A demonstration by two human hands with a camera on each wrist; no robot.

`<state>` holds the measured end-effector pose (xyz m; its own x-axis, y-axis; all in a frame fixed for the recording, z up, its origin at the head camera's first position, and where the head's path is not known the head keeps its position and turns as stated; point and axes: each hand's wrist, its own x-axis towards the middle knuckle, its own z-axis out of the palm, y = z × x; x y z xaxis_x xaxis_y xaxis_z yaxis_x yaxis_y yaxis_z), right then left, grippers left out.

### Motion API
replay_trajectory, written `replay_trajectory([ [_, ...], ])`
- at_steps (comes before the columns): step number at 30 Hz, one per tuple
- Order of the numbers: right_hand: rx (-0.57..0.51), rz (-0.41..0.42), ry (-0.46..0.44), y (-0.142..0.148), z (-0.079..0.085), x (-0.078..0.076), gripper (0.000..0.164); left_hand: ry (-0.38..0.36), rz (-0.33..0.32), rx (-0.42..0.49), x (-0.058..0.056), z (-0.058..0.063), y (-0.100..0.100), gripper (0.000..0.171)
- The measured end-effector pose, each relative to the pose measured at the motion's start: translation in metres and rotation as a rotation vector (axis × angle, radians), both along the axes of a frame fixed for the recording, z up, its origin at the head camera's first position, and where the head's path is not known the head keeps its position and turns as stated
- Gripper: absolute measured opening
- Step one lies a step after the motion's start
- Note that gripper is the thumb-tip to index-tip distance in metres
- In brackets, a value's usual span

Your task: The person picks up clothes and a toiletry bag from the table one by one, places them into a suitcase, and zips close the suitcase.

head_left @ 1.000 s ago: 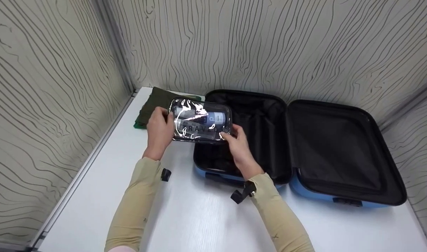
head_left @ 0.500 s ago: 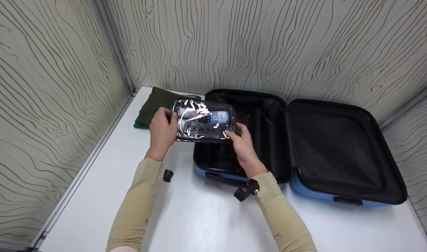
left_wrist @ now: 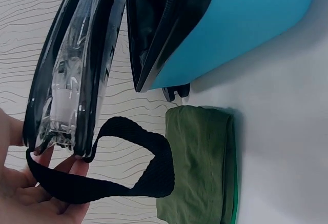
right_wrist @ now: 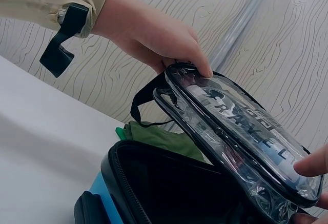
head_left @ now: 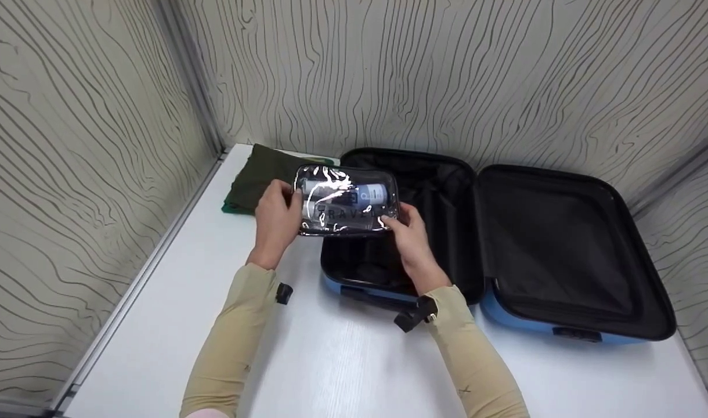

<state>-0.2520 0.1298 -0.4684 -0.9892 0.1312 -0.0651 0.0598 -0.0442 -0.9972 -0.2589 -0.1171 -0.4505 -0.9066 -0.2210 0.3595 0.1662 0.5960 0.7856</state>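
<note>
Left hand (head_left: 277,220) and right hand (head_left: 411,235) grip the clear, oblong plastic pouch's (head_left: 349,202) short ends, above the blue suitcase's (head_left: 450,244) left edge.

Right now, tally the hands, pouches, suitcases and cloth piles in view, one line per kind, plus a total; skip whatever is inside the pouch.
Hands: 2 (left hand, right hand)
Pouch: 1
Suitcase: 1
Cloth pile: 1
Total: 5

On table (head_left: 336,366), cloth (head_left: 260,177) left of suitcase (head_left: 557,244); pouch (head_left: 345,200) above.
</note>
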Motion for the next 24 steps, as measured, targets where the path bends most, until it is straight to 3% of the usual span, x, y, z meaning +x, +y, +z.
replay_trajectory([
  [16, -0.004, -0.015, 0.001, 0.018, 0.004, -0.003, 0.053, 0.009, -0.029, 0.007, -0.002, 0.001, 0.017, 0.02],
  [24, -0.017, -0.045, -0.004, 0.029, 0.006, -0.003, 0.053, 0.021, -0.069, 0.037, -0.005, 0.0, 0.035, 0.032],
])
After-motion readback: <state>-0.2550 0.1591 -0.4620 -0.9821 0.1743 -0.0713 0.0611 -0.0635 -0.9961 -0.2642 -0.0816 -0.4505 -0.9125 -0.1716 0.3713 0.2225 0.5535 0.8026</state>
